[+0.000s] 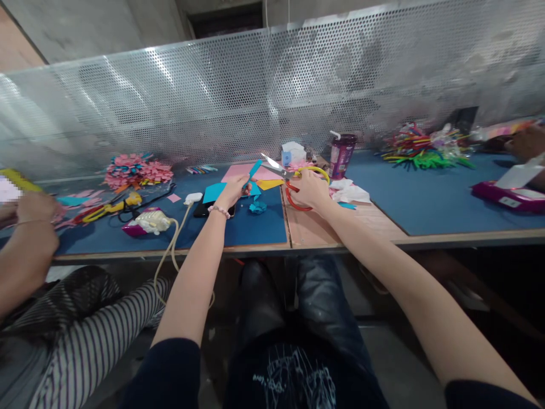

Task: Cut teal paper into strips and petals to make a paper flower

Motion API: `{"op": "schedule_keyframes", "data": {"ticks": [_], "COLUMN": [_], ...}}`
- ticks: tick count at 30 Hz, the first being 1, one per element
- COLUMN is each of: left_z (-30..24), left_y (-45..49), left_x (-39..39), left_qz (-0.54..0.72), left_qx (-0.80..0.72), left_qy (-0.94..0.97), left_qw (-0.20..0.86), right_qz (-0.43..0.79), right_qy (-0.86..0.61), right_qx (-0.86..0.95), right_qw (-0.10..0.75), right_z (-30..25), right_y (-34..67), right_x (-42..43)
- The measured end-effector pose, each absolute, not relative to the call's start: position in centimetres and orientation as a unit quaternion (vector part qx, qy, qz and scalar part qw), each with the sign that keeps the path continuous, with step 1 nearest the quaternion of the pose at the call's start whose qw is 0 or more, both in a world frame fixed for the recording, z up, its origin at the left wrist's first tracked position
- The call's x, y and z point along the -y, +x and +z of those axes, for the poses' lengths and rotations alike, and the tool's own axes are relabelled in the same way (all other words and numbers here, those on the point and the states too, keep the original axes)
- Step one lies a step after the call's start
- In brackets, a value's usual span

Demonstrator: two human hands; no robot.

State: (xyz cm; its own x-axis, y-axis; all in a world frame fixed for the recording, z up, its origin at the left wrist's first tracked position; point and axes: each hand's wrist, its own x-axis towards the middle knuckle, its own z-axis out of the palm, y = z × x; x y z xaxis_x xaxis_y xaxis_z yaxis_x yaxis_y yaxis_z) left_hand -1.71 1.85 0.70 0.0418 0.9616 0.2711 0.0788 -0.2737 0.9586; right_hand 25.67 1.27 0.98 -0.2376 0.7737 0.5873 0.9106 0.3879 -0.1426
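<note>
My left hand (234, 190), with a beaded bracelet at the wrist, is closed on a narrow blue paper strip (255, 169) that points up and to the right. Scissors (291, 184) with red and yellow handles are gripped in my right hand (313, 190). Their blades are parted and reach toward the strip; whether they touch it I cannot tell. Around my left hand lie a blue paper sheet (212, 193), pink paper (233, 171) and a yellow-orange paper piece (271, 184). A crumpled blue paper piece (258, 207) rests just in front. A black phone (201, 211) sits partly under my left wrist.
A lidded purple cup (342, 156) with a straw and crumpled white tissue (352, 191) are beyond my right hand. Leftward are a corded white-and-purple device (149, 221), yellow-handled scissors (108, 209) and a pink-blue paper pile (136, 170). Co-workers' hands appear at both edges.
</note>
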Motion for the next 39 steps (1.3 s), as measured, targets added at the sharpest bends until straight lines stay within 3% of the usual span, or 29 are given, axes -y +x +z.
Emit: {"op": "schedule_keyframes", "data": {"ticks": [16,39], "left_z": [0.6,0.7], "left_y": [-0.3,-0.7], "left_x": [-1.2,-1.3], "left_qz": [0.475,0.493], "left_qx": [-0.463,-0.466], "left_qy": [0.644,0.621], "left_qw": [0.381,0.391], "right_qz": [-0.135,-0.143], "right_qy": [-0.538,-0.553], "right_qx": [0.792,0.775], "right_qw": [0.256,0.272], "right_z": [1.0,0.8], "right_y": [25.4,25.3], "right_x": [-1.0,-1.7]}}
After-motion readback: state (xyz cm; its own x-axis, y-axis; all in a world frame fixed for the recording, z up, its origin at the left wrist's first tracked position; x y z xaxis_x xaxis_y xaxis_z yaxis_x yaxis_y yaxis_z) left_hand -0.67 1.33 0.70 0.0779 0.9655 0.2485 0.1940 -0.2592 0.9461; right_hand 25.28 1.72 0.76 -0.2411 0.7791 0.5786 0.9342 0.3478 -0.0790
